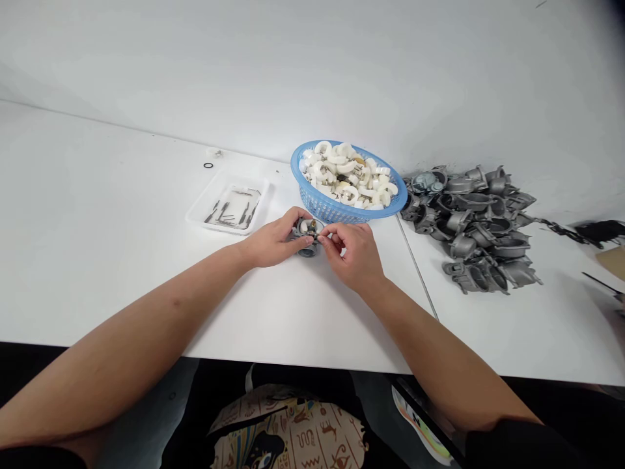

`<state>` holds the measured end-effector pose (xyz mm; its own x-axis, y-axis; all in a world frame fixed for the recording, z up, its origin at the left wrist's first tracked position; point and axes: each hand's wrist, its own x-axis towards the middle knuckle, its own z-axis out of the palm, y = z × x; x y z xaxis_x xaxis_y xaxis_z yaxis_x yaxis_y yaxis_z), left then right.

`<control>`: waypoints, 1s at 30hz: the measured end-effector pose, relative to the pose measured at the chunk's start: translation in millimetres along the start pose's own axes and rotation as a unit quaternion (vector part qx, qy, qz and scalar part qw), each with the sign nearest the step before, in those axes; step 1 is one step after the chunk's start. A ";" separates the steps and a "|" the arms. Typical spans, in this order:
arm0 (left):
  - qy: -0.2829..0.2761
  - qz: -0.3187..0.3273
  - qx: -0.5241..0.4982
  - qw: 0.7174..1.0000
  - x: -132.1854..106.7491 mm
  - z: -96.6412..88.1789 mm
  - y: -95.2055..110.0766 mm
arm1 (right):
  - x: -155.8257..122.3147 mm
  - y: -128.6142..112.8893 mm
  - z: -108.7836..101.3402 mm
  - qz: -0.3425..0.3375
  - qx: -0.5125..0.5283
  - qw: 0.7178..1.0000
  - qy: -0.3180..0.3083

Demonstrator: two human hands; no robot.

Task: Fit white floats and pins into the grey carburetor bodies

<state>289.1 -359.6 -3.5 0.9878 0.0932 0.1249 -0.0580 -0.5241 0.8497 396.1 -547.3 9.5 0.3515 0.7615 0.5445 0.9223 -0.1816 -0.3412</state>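
A small grey metal casting (pixel 308 235) with a white part seated in it rests on the white table (pixel 122 260), just in front of the blue basket. My left hand (pixel 274 241) is wrapped round its left side and grips it. From the right, my right hand (pixel 352 251) pinches thumb and forefinger on something small at the top of the casting; I cannot make out what it is.
A blue plastic basket (pixel 303 185) of white curved parts stands behind my hands. A clear tray (pixel 229 206) with several thin metal pins lies to the left, a black ring (pixel 208 165) beyond it. A heap of grey castings (pixel 476 225) lies to the right, past a table seam.
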 end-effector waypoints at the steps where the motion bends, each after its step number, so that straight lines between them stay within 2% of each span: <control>1: 0.000 -0.001 0.002 1.000 0.1 0.1 0.1 | -0.1 0.4 0.4 -0.001 0.000 1.000 0.009; 11: 0.004 0.007 -0.001 1.000 0.1 -0.2 -3.5 | -0.8 1.8 2.7 -0.021 -0.003 1.000 0.022; 16: 0.007 0.020 -0.002 1.000 1.9 0.2 -5.2 | 1.2 0.1 0.6 -0.031 -0.022 0.999 -0.005; 23: 0.004 0.015 0.002 1.000 1.6 -0.9 -3.3 | 9.4 3.5 -5.9 -0.094 -0.080 0.990 -0.063; 30: -0.001 0.017 -0.014 1.000 1.9 -1.2 -0.9 | 8.6 1.7 -4.7 -0.098 -0.119 0.986 -0.063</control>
<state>290.8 -357.9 -3.4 0.9853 0.0737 0.1538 -0.0964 -0.5037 0.8585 401.4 -543.9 17.3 0.1532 0.8649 0.4779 0.9875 -0.1522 -0.0412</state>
